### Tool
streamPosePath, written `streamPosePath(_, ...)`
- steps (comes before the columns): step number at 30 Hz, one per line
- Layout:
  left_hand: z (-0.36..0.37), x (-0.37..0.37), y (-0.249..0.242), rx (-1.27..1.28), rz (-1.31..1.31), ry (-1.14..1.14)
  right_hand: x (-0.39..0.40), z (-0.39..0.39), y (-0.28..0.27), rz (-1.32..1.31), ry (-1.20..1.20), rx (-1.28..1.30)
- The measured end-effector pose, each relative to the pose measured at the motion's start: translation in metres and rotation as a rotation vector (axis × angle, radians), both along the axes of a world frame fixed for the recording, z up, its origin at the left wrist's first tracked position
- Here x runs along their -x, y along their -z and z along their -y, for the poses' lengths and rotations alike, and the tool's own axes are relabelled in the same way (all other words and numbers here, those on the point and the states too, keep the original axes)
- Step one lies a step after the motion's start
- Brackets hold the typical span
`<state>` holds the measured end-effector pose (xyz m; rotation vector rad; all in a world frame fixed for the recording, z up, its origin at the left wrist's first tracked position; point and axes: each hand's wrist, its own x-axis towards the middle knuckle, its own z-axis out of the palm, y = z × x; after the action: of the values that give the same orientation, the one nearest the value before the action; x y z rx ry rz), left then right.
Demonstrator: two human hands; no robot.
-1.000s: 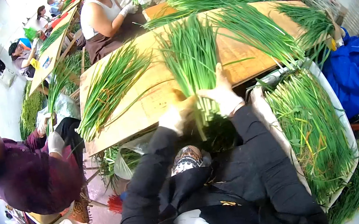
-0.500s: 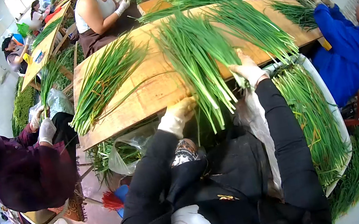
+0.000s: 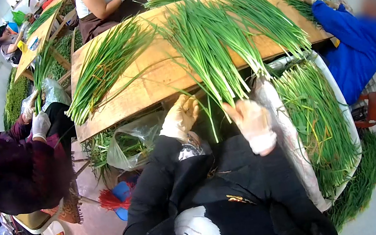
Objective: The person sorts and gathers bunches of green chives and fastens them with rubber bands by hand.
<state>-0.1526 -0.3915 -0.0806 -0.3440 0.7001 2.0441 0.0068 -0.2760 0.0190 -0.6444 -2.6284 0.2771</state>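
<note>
A bunch of garlic chives [image 3: 201, 48] lies on the wooden table [image 3: 145, 99], its pale stem ends hanging over the near edge. My right hand [image 3: 253, 125], in a pale glove, is at those stem ends. Motion smears its fingers, and whether they grip any stems cannot be made out. Left of the bunch, my left hand [image 3: 180, 118], in a yellow-stained white glove, has its fingers curled in; what they hold, if anything, is hidden. Just right of that hand, a loose chive stalk [image 3: 211, 118] hangs down.
More chives lie in a left pile [image 3: 103, 69] and a right pile [image 3: 269, 24]. A white-lined tub [image 3: 339, 87] full of chives stands at my right. Under the table is a clear plastic bag [image 3: 128, 145]. Co-workers sit left, right and across; one at left [image 3: 24, 162] holds chives.
My right hand has let go of the chives at the bunch's right side and moved down to the stem ends. My left hand has drawn slightly away from the bunch, its fingers curled.
</note>
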Motion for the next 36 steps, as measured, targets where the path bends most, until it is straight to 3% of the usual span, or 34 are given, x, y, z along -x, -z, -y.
streamPosePath(2, -0.006, -0.012, -0.007, 0.214, -0.150, 0.049, 0.030, -0.007, -0.002, 0.021, -0.015, -0.071)
streamPosePath(4, -0.011, -0.025, -0.019, 0.308, -0.132, 0.178, 0.059, -0.014, -0.004, 0.322, -0.002, 0.070)
streamPosePath(6, -0.013, -0.029, -0.003, 0.126, -0.140, 0.400, 0.076, -0.029, 0.017, 0.365, -0.016, 0.181)
streamPosePath(8, -0.014, -0.039, 0.002, -0.011, -0.277, 0.454, 0.077, -0.058, 0.031, 0.145, -0.218, 0.380)
streamPosePath(9, -0.015, -0.033, 0.024, -0.301, -0.205, 0.472, 0.066, -0.038, -0.010, -0.014, -0.030, 0.984)
streamPosePath(10, -0.008, -0.032, 0.014, -0.305, -0.200, 0.469, 0.055, -0.038, -0.031, -0.103, -0.076, 1.174)
streamPosePath(12, 0.006, -0.036, -0.025, -0.310, -0.245, 0.498, 0.031, -0.048, -0.036, -0.162, -0.235, 1.238)
streamPosePath(13, 0.008, -0.038, -0.033, -0.180, -0.237, 0.409, 0.035, -0.044, -0.023, -0.183, -0.074, 1.188)
streamPosePath(14, 0.007, -0.037, -0.032, -0.026, -0.202, 0.325, 0.034, -0.048, 0.002, -0.087, -0.079, 1.273)
streamPosePath(16, 0.009, -0.021, -0.012, -0.353, -0.034, 0.270, 0.024, -0.052, 0.018, 0.032, -0.046, 1.285)
streamPosePath(18, 0.005, -0.018, -0.003, -0.338, -0.013, 0.205, 0.016, -0.052, 0.033, -0.071, -0.078, 1.365)
streamPosePath(20, -0.003, -0.013, 0.003, -0.315, 0.055, 0.196, 0.012, -0.049, 0.041, -0.140, 0.001, 1.257)
streamPosePath(21, -0.006, -0.012, 0.001, -0.356, 0.027, 0.206, 0.009, -0.043, 0.039, -0.102, 0.052, 1.025)
streamPosePath(22, -0.013, -0.010, -0.006, -0.152, 0.061, 0.215, 0.005, -0.040, 0.036, -0.101, 0.055, 1.023)
streamPosePath(24, -0.014, -0.014, 0.001, 0.002, -0.091, 0.168, -0.002, -0.036, 0.028, -0.039, 0.076, 0.591)
streamPosePath(27, -0.020, -0.013, 0.012, 0.198, -0.056, 0.225, -0.006, -0.036, 0.024, -0.024, 0.047, 0.643)
streamPosePath(29, -0.022, -0.019, 0.021, 0.089, -0.024, 0.282, -0.006, -0.035, 0.017, 0.109, -0.058, 0.737)
streamPosePath(30, -0.024, -0.019, 0.022, -0.024, 0.003, 0.330, -0.004, -0.041, 0.020, 0.248, -0.249, 0.265)
streamPosePath(31, -0.027, -0.018, 0.020, -0.190, 0.011, 0.408, -0.001, -0.044, 0.022, 0.318, -0.186, 0.070)
streamPosePath(32, -0.034, -0.018, 0.026, -0.197, 0.015, 0.407, 0.004, -0.048, 0.023, 0.383, -0.122, -0.127)
streamPosePath(34, -0.037, -0.030, -0.003, -0.154, -0.176, 0.355, 0.028, -0.038, -0.019, 0.227, 0.007, -0.093)
streamPosePath(36, -0.043, -0.034, -0.016, -0.160, -0.138, 0.331, 0.057, -0.043, -0.033, 0.050, -0.064, 0.025)
